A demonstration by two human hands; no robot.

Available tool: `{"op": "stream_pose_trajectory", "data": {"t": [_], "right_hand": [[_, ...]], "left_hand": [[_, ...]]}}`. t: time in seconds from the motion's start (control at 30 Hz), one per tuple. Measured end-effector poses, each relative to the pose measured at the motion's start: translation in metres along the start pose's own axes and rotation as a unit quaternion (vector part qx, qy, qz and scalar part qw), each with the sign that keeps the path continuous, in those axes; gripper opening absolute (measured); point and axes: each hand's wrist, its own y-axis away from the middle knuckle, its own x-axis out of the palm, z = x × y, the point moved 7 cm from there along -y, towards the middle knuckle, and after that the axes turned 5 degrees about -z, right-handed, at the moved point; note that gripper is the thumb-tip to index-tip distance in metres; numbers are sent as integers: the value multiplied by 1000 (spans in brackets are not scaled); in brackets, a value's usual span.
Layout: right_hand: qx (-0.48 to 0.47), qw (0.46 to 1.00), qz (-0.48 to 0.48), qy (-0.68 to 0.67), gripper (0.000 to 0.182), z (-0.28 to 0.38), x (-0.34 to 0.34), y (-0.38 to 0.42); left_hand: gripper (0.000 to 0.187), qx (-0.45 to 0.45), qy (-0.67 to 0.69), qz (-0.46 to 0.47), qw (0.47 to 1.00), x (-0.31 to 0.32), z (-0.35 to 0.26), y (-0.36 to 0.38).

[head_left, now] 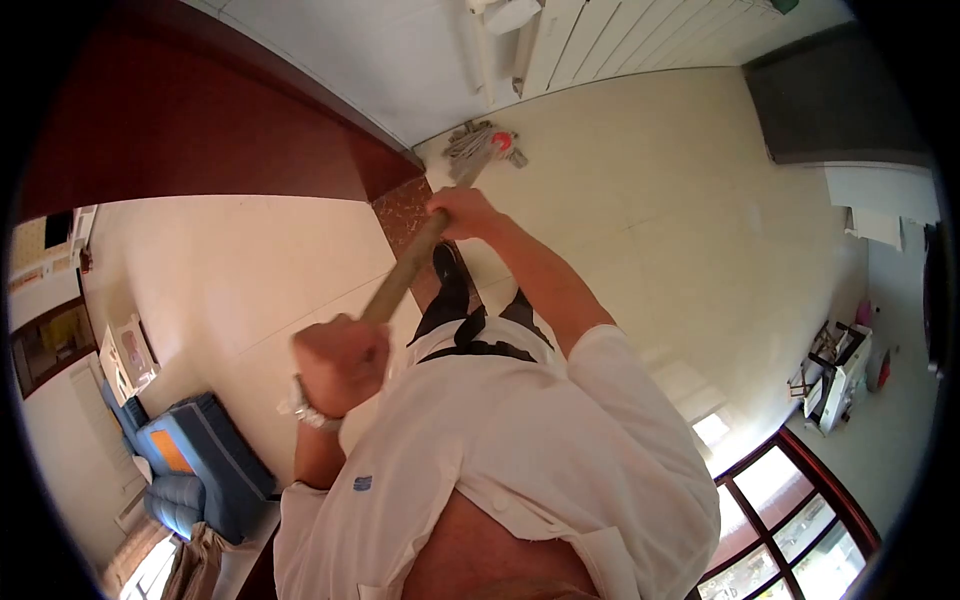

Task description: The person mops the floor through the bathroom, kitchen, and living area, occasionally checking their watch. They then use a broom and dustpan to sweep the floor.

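The mop head (467, 143) lay on the tiled floor (620, 190) ahead of the nearer right hand (466, 213), the handle (404, 269) slanting back leftward through that closed fist to the left hand (340, 362), clamped around its upper end.

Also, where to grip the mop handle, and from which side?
Likely the bare stretch of mop handle between left hand and right hand, wrapping crosswise from the front left: it's straight, rod-like, and slants away from the white shirt.
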Motion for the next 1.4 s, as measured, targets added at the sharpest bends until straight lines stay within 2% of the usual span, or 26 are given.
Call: {"op": "stream_pose_trajectory", "data": {"t": [0.1,0.23,0.3,0.4,0.43,0.57,0.7,0.77,0.83,0.87,0.93,1.0,1.03,1.1,1.2,1.27,1.4], "right_hand": [[46,996,-53,47,24,-39,-24,28],[99,990,-65,72,24,-53,-65,51],[129,979,-106,114,27,-65,-80,57],[159,969,-104,155,27,-81,-82,56],[196,968,-59,142,15,-91,-75,56],[192,967,-47,158,17,-95,-54,52],[160,979,-33,122,22,-70,-6,42],[131,988,-79,35,32,-53,25,36],[72,990,-116,-27,35,-9,41,24],[77,996,-55,4,36,12,52,14],[140,988,65,-22,36,46,74,-1],[107,985,131,-28,39,69,100,-10],[103,983,147,-35,40,77,109,-11],[107,982,150,-42,41,89,116,-12],[150,970,181,-60,43,91,110,-2],[188,959,206,-51,42,86,97,6],[230,956,179,-14,41,43,72,33]], "left_hand": [[14,49,5,36,998,52,-11,6],[15,53,0,72,996,86,-3,7],[12,31,48,66,996,90,4,1],[8,-5,22,70,997,96,23,-1],[8,-7,21,70,997,97,28,0],[8,-57,50,52,996,87,52,4],[4,-112,85,33,990,55,68,17],[2,-134,67,27,988,27,79,24],[9,-154,39,18,987,-8,88,29],[13,-175,26,10,984,-26,94,35],[19,-225,19,-9,974,-58,104,44],[26,-206,3,-83,975,-79,103,47],[26,-195,7,-79,977,-80,108,49],[31,-81,-89,-198,973,-93,108,51],[32,-85,-79,-246,962,-91,118,48],[31,-90,-54,-245,964,-82,126,43],[31,-45,58,-225,972,-41,124,16]]}}
